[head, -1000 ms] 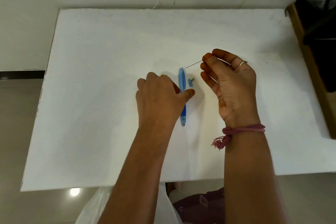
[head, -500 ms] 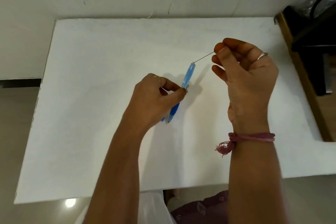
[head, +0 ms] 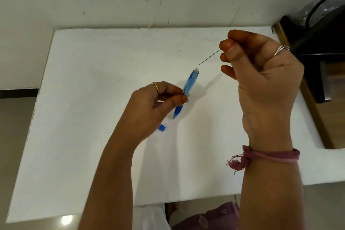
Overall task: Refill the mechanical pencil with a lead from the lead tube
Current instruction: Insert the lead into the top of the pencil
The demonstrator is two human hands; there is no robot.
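Observation:
My left hand point(head: 149, 106) pinches a blue translucent mechanical pencil point(head: 188, 86) at its middle and holds it tilted above the white table point(head: 93, 99), its open white back end pointing up and right. My right hand point(head: 261, 80) pinches a thin dark lead point(head: 209, 57) between thumb and forefinger. The lead's free tip hangs just above and right of the pencil's open end, a small gap apart. A small blue cap point(head: 162, 128) lies on the table below my left hand. No lead tube shows in this view.
A white wall rises behind the table. At the right stands a dark wooden-edged piece of furniture point(head: 317, 80) with a black object and plastic on top. The table's front edge runs near my body, with purple cloth below.
My left hand picked the pencil up off the table and tilted its open end toward the lead. My right hand rose with the lead. The small cap now lies exposed on the table.

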